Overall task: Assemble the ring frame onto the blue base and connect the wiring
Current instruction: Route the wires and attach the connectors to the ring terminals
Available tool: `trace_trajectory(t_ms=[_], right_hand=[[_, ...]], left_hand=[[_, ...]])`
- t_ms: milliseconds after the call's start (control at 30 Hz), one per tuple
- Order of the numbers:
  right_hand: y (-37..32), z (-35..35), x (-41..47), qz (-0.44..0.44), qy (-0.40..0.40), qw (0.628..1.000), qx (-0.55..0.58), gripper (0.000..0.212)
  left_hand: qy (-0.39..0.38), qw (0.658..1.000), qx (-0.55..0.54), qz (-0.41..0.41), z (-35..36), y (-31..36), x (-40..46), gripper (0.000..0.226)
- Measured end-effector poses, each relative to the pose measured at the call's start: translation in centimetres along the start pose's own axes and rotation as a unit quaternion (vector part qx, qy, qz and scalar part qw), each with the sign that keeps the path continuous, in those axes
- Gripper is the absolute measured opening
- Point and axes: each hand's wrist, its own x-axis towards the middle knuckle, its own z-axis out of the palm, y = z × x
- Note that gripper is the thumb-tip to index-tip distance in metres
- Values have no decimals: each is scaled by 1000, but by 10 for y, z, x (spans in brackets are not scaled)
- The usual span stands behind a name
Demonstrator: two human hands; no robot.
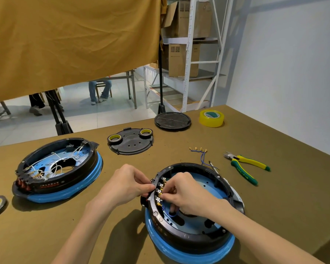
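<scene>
A black ring frame [202, 236] sits on a blue base [181, 250] at the near right of the table. A row of brass terminals [160, 191] runs along the ring's left inner edge. My left hand [128, 184] pinches the ring's outer left edge beside those terminals. My right hand [189, 195] reaches inside the ring, its fingers closed on a blue wire [169, 213] at a terminal. Loose blue wires with brass connectors [200, 152] lie beyond the ring.
A second ring on a blue base, with white wiring [57, 168], stands at the left. Farther back lie a black plate with two tape rolls [131, 142], a round black cover [172, 121] and yellow tape [211, 118]. Green-yellow cutters [246, 166] lie right.
</scene>
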Motion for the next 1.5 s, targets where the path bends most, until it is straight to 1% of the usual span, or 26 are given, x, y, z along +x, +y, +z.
trace_trajectory(t_ms=[167, 233, 400, 500, 533, 633, 700, 767, 800, 867, 900, 933, 967, 1033, 1100, 1133, 1233, 1333, 1433, 1500], right_hand=[[0, -7, 8, 4, -41, 999, 2, 18], [0, -6, 9, 7, -35, 999, 7, 17], [2, -2, 4, 18, 12, 999, 30, 10], [-1, 0, 4, 19, 15, 999, 34, 12], [-2, 0, 4, 17, 17, 999, 30, 12], [-5, -3, 4, -10, 25, 999, -30, 11], [-6, -10, 4, -35, 49, 995, -79, 16], [-4, -21, 4, -57, 95, 991, -71, 16], [-2, -28, 5, -63, 119, 990, -35, 14], [6, -42, 7, -53, 153, 983, 86, 10], [10, -48, 9, -41, 167, 974, 147, 9], [16, -54, 11, -37, 191, 964, 179, 9], [24, -59, 14, -39, 224, 958, 173, 10], [43, -65, 23, -29, 284, 951, 115, 12], [63, -68, 34, 17, 302, 951, 62, 12], [72, -68, 39, 48, 294, 954, 24, 11], [97, -67, 51, 149, 224, 958, -96, 15], [109, -64, 53, 191, 171, 953, -163, 19], [110, -56, 54, 178, 130, 965, -140, 18], [105, -51, 60, 171, 100, 974, -108, 25]], left_hand=[[2, 1000, -6, -4, 1, 1, -1, 5], [1, 1000, -3, -6, 0, 2, -1, 6], [11, 1000, 11, -8, 1, 3, -2, 8], [20, 999, 26, -8, 2, 4, -1, 7], [25, 999, 36, -9, 4, 4, -1, 9], [39, 996, 80, -19, 17, 7, -1, 30], [54, 991, 120, -21, 27, 11, -1, 42], [67, 988, 134, -23, 31, 12, -1, 48], [69, 988, 134, -24, 31, 12, -1, 48], [69, 988, 136, -23, 28, 11, 0, 47], [67, 988, 139, -23, 27, 10, 0, 47], [66, 988, 141, -22, 25, 10, 0, 47], [66, 987, 142, -22, 24, 10, 0, 46], [69, 986, 147, -26, 19, 10, 0, 43], [75, 983, 163, -32, 14, 9, 0, 33], [79, 981, 172, -34, 11, 8, 0, 29], [74, 981, 175, -39, 2, 4, 0, 25], [63, 983, 165, -38, -1, 2, 1, 25], [64, 983, 171, -33, 0, 1, 2, 24], [58, 983, 170, -35, -1, 1, 3, 22]])
